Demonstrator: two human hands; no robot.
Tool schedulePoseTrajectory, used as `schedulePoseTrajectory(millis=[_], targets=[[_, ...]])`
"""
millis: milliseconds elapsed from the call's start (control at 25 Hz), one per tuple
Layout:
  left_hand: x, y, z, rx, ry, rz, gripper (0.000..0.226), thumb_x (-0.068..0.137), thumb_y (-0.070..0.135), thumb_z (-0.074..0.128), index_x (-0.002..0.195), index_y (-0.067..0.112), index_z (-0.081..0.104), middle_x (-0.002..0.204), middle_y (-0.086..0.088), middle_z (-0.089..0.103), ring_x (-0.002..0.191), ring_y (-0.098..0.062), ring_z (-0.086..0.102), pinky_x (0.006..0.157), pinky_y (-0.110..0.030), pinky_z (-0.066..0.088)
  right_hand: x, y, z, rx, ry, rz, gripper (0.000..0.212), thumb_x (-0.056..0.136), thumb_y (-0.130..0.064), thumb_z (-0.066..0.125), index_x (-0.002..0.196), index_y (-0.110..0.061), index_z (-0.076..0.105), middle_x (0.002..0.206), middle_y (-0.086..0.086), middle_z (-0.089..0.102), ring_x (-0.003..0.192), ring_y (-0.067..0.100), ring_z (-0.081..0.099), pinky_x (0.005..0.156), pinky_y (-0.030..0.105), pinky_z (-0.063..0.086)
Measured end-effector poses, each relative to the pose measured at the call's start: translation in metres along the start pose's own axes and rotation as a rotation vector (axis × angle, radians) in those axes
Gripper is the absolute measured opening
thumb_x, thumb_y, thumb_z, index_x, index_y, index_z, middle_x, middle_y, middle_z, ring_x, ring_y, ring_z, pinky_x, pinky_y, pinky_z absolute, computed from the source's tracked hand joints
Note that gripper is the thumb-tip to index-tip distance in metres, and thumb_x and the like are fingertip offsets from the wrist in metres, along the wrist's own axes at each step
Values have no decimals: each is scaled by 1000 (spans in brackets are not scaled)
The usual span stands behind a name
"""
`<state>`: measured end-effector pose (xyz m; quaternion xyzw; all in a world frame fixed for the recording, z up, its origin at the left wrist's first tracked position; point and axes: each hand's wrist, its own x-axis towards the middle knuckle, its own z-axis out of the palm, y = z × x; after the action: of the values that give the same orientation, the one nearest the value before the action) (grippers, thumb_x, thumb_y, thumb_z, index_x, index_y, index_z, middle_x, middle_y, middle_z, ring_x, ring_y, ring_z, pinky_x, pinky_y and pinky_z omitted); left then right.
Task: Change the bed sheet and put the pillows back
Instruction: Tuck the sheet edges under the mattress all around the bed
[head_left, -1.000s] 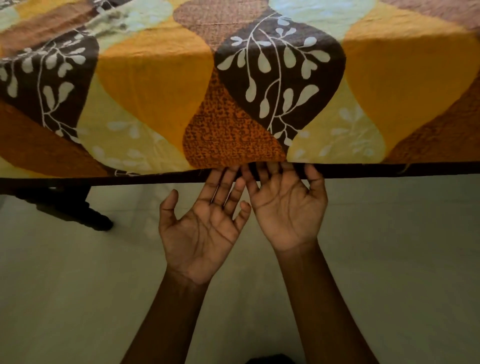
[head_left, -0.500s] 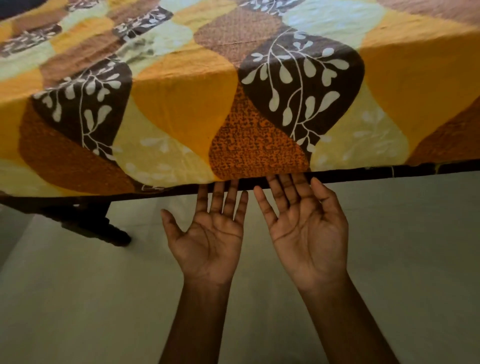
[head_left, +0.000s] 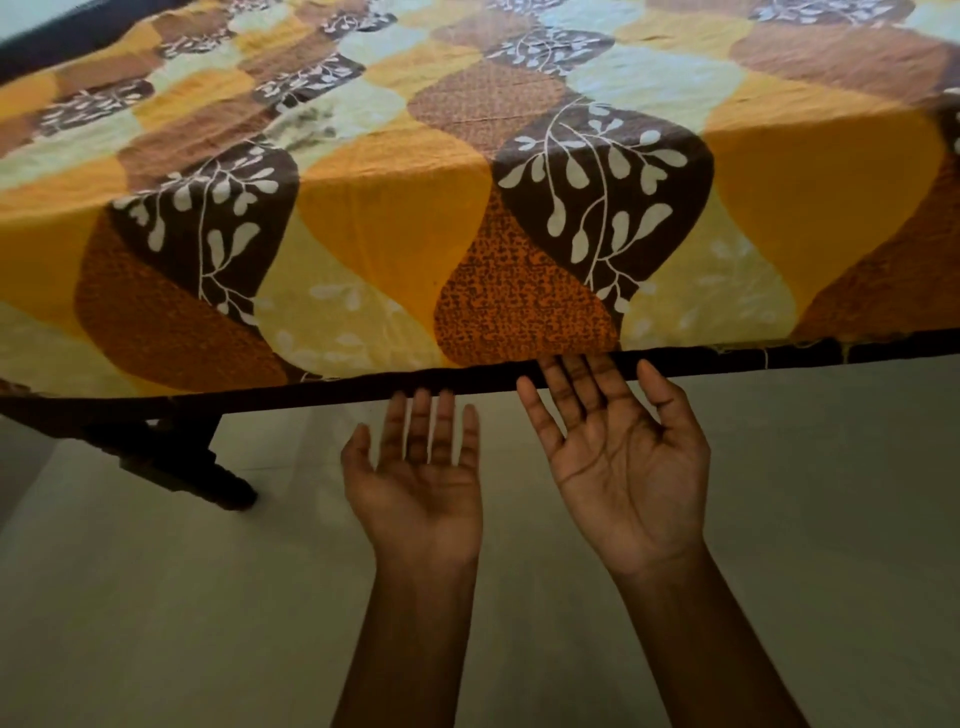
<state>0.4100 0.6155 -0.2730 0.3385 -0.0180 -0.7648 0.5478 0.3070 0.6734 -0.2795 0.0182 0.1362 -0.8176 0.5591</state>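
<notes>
The bed sheet (head_left: 395, 218) lies spread over the bed, printed with wavy panels of mustard yellow, orange, pale green and dark brown with white leafy sprigs. It covers the top and drapes down the near side, and its lower hem ends right along the top edge of the dark side rail (head_left: 291, 392) of the bed frame. A few loose threads hang from the hem over the rail towards its right end.

Both hands are held palm up just below the rail, side by side and apart from each other, and neither grips anything. The left hand (head_left: 415, 483) sits lower, under the middle of the rail; its fingers (head_left: 420, 415) are straight and close together with thin gaps between them, the tips reaching the rail's underside edge, and the thumb stands out to the left. Whether those tips actually touch the rail cannot be told. The right hand (head_left: 623, 467) is just to the right of it and higher; its fingers (head_left: 571, 384) are straight and fanned apart, crossing in front of the rail so that the tips meet the sheet's hem, with the thumb spread wide to the right.

Below the rail's left part a dark turned bed leg (head_left: 208, 478) stands on the pale floor (head_left: 831, 519), which fills the view beneath the rail.
</notes>
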Motion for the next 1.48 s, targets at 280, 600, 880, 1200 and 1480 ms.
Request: schedulePoseTrajectory(millis=[280, 600, 880, 1200, 1480], targets=[[3, 35, -6, -102, -309, 9, 81, 87, 65, 22, 132, 0, 42, 135, -22, 49, 126, -36, 45, 100, -52, 37, -4, 3, 0, -55, -24, -32, 54, 81, -25, 42, 132, -10, 49, 131, 6, 57, 123, 18, 54, 100, 44, 42], [16, 35, 22, -85, -204, 28, 55, 93, 47, 37, 130, 8, 47, 135, -15, 51, 120, -29, 52, 104, -47, 38, 1, 16, -6, -11, -94, -33, 69, 64, -27, 71, 129, -12, 54, 130, 6, 58, 122, 20, 55, 98, 44, 46], [-29, -25, 5, 273, -89, -291, 24, 92, 15, 44, 108, 12, 63, 102, -3, 66, 100, -21, 61, 83, -35, 48, 2, -11, -19, -213, 313, -188, 28, 95, -28, 43, 117, -21, 60, 104, -2, 63, 94, 12, 58, 77, 26, 45], [-43, -102, 53, 383, -395, -546, 31, 92, 23, 45, 119, 11, 55, 116, -11, 64, 107, -25, 61, 85, -40, 53, 12, -99, -31, -321, 389, -410, 26, 90, -24, 54, 113, -12, 59, 101, 1, 65, 95, 13, 60, 78, 25, 48], [-40, -117, 45, 130, -508, -597, 57, 84, 43, 44, 130, 9, 49, 130, -11, 57, 120, -26, 55, 98, -50, 44, 16, -113, -42, -364, 470, -432, 7, 88, -10, 57, 90, -8, 63, 79, 1, 64, 69, 8, 61, 60, 17, 51]])
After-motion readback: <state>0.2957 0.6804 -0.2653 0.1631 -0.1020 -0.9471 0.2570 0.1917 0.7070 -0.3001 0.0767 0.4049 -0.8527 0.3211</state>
